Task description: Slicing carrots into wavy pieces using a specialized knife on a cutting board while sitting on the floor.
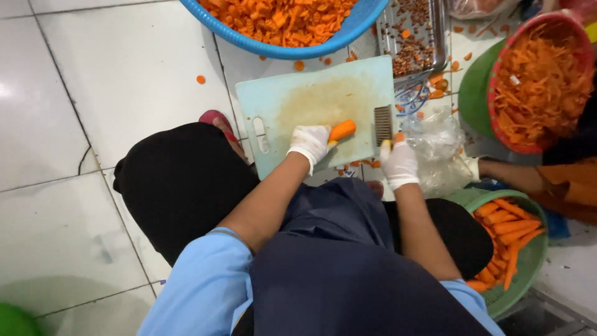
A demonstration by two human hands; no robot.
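A pale blue cutting board (292, 93) lies on the white tile floor in front of me. My left hand (309, 144), in a white glove, holds a peeled orange carrot (342, 129) flat on the board. My right hand (398, 163), also gloved, grips a crinkle cutter (383, 124) with a ridged metal blade, standing upright just right of the carrot's tip. A few carrot slices (367, 163) lie at the board's near edge.
A blue basket of cut carrot (348, 34) stands beyond the board, a metal tray (438, 37) beside it. A green basket of whole carrots (528, 274) is at my right. A red basket of carrot peels (575, 40) and another person's arm (513, 174) are at right. Clear plastic bag (438, 146).
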